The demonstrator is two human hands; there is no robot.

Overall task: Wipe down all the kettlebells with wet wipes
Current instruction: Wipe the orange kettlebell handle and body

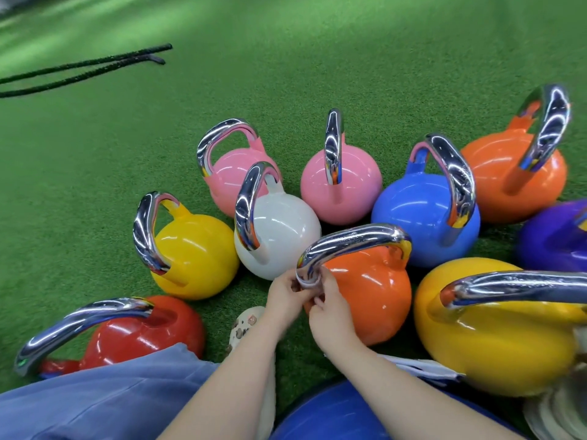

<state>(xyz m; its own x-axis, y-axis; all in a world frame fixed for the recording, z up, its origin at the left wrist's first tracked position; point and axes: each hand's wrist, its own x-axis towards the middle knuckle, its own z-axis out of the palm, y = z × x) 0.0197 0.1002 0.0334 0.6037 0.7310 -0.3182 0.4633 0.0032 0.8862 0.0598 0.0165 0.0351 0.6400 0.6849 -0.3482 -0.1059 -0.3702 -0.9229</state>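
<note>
Several bright kettlebells with chrome handles stand on green turf. Nearest the middle is an orange kettlebell [368, 293]. A white wet wipe [305, 281] is wrapped round the left end of its chrome handle [352, 241]. My left hand [283, 293] and my right hand [330, 301] both pinch the wipe there, one on each side of the handle's leg. Around it stand a white kettlebell [282, 233], a small yellow one [197, 252], a red one [143, 331], two pink ones [349, 185], a blue one [419, 214] and a large yellow one [495, 338].
A second orange kettlebell [508, 173] and a purple one [552, 236] stand at the far right. A pack of wipes [422, 368] lies by my right forearm. A black rope [85, 69] lies on the turf at upper left. My knee [95, 395] and shoe [246, 322] are at the bottom.
</note>
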